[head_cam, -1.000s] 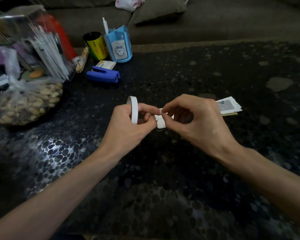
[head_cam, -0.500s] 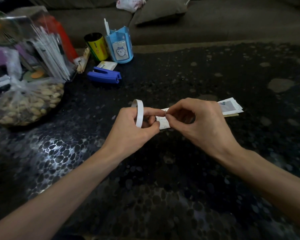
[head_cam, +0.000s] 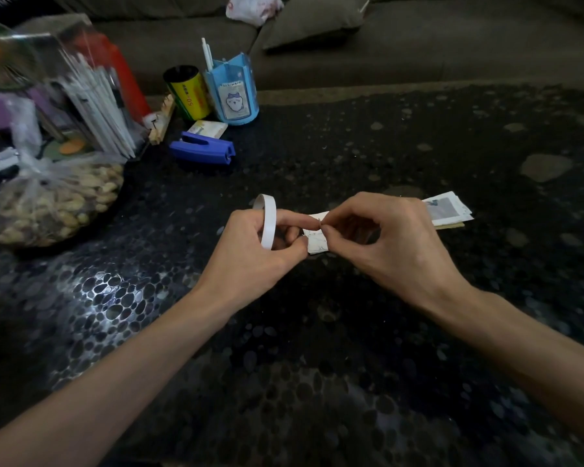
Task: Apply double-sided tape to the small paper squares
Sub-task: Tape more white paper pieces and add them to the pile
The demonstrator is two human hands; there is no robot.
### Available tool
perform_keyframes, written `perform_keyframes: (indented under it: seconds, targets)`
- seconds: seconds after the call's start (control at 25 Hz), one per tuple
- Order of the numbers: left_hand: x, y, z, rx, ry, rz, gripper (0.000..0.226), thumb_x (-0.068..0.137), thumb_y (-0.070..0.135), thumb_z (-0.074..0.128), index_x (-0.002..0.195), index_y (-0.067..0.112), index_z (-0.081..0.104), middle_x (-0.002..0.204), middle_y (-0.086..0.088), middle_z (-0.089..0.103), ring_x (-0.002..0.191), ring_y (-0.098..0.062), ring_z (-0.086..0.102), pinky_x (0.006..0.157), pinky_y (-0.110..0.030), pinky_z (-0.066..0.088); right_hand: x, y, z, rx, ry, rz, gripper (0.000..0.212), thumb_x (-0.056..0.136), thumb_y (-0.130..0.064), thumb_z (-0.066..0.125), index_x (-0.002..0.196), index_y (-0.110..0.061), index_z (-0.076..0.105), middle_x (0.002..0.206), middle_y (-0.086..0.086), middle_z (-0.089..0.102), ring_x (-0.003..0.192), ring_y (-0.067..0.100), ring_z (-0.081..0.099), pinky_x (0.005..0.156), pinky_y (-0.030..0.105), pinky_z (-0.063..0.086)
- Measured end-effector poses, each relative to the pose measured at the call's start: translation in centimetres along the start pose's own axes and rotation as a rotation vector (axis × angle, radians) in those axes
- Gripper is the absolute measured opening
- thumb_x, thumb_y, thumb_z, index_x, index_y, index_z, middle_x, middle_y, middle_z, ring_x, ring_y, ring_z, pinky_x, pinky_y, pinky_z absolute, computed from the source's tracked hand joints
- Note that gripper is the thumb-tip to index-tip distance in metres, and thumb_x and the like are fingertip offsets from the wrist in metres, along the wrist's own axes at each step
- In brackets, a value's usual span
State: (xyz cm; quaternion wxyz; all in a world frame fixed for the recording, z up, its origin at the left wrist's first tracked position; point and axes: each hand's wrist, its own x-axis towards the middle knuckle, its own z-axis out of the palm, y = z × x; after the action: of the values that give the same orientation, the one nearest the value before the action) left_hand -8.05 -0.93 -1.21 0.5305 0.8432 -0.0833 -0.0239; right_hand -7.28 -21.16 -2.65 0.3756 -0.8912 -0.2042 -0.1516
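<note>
My left hand (head_cam: pixel 253 251) holds a thin white roll of double-sided tape (head_cam: pixel 267 220), with fingers through the ring and the roll standing on edge. A small white paper square (head_cam: pixel 316 242) sits between both hands, just above the dark table. My right hand (head_cam: pixel 390 244) pinches at the top edge of that square with thumb and forefinger, right beside my left forefinger tip. Whether it grips the tape end or the paper I cannot tell. A stack of more paper squares (head_cam: pixel 447 210) lies on the table just behind my right hand.
A blue stapler (head_cam: pixel 201 151), a blue pen holder (head_cam: pixel 231 92) and a yellow can (head_cam: pixel 186 92) stand at the back. A bag of peanuts (head_cam: pixel 51 203) and a clear box of white sticks (head_cam: pixel 95 106) fill the left side. A sofa runs behind the pebble-patterned table (head_cam: pixel 317 332).
Both hands have shifted slightly to the right and nearer. The right fingertips have moved up from the square's face to its top edge.
</note>
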Motion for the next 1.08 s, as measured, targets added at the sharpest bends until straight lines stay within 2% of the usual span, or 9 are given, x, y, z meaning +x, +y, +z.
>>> perform_keyframes:
  seconds: [0.08,0.16,0.28,0.36,0.48,0.6,0.84,0.96,1.08]
  targets:
    - [0.03,0.01,0.06,-0.001,0.003,0.001,0.019,0.088,0.011,0.074,0.101,0.023,0.082,0.078,-0.012,0.067,0.066,-0.032,0.061,0.073,-0.050,0.056,-0.02,0.04,0.08,0.003,0.009,-0.013,0.005,0.090,-0.021,0.080,0.095,-0.020,0.080,0.083,-0.010,0.072,0.073,0.008,0.068,0.068,0.035,0.058]
    - [0.01,-0.01,0.08,-0.006,0.005,0.004,0.019,0.089,0.009,0.074,0.101,0.022,0.082,0.078,-0.013,0.066,0.065,-0.029,0.060,0.073,-0.052,0.055,-0.04,0.10,0.10,0.003,0.011,-0.020,0.005,0.090,-0.022,0.080,0.095,-0.019,0.079,0.083,-0.010,0.072,0.072,0.009,0.068,0.068,0.036,0.058]
    - [0.01,-0.12,0.05,-0.024,0.001,0.000,0.021,0.089,0.007,0.073,0.102,0.021,0.081,0.080,-0.014,0.067,0.074,-0.039,0.065,0.078,-0.057,0.058,-0.11,0.05,0.03,-0.010,0.001,-0.024,0.008,0.091,-0.023,0.079,0.099,-0.020,0.079,0.086,-0.012,0.072,0.076,0.005,0.068,0.069,0.029,0.058]
    - [0.06,-0.22,0.08,-0.032,-0.007,0.004,0.023,0.090,0.005,0.072,0.104,0.021,0.081,0.079,-0.014,0.067,0.070,-0.037,0.064,0.079,-0.058,0.058,-0.12,0.06,0.03,-0.008,0.012,-0.025,0.008,0.091,-0.024,0.079,0.098,-0.020,0.079,0.086,-0.012,0.072,0.076,0.005,0.068,0.070,0.029,0.058]
    - [0.04,-0.28,0.02,-0.028,-0.019,0.014,0.024,0.090,0.007,0.073,0.103,0.025,0.081,0.078,-0.012,0.068,0.064,-0.019,0.059,0.073,-0.046,0.059,-0.08,0.17,0.17,0.014,0.025,-0.007,0.007,0.090,-0.022,0.080,0.096,-0.020,0.079,0.085,-0.011,0.072,0.074,0.007,0.068,0.069,0.033,0.059]
    - [0.05,-0.28,-0.12,-0.030,-0.020,0.018,0.023,0.089,0.009,0.075,0.105,0.025,0.081,0.077,-0.008,0.068,0.062,-0.012,0.058,0.068,-0.035,0.055,-0.09,0.13,0.24,0.022,0.025,0.003,0.008,0.089,-0.022,0.082,0.096,-0.020,0.079,0.084,-0.011,0.072,0.074,0.007,0.069,0.069,0.034,0.059]
    - [0.16,-0.39,0.00,-0.041,-0.017,0.008,0.025,0.090,0.007,0.074,0.107,0.024,0.081,0.071,0.003,0.065,0.062,-0.011,0.057,0.067,-0.029,0.052,-0.14,-0.03,0.03,-0.018,0.033,-0.007,0.007,0.089,-0.024,0.082,0.095,-0.021,0.078,0.083,-0.012,0.071,0.074,0.006,0.068,0.069,0.033,0.058]
    - [0.15,-0.30,0.03,-0.042,-0.023,0.007,0.027,0.091,0.006,0.073,0.105,0.026,0.082,0.075,-0.008,0.067,0.064,-0.016,0.056,0.067,-0.032,0.051,-0.14,-0.06,0.12,-0.027,0.037,-0.007,0.007,0.088,-0.023,0.081,0.093,-0.021,0.076,0.082,-0.011,0.070,0.073,0.006,0.068,0.068,0.035,0.058]
    - [0.08,-0.14,0.07,-0.046,-0.017,0.009,0.024,0.091,0.007,0.073,0.103,0.026,0.082,0.076,-0.011,0.066,0.063,-0.019,0.055,0.066,-0.035,0.050,-0.08,0.02,0.06,0.007,0.052,0.012,0.008,0.087,-0.022,0.081,0.091,-0.019,0.076,0.081,-0.010,0.071,0.073,0.008,0.068,0.068,0.036,0.058]
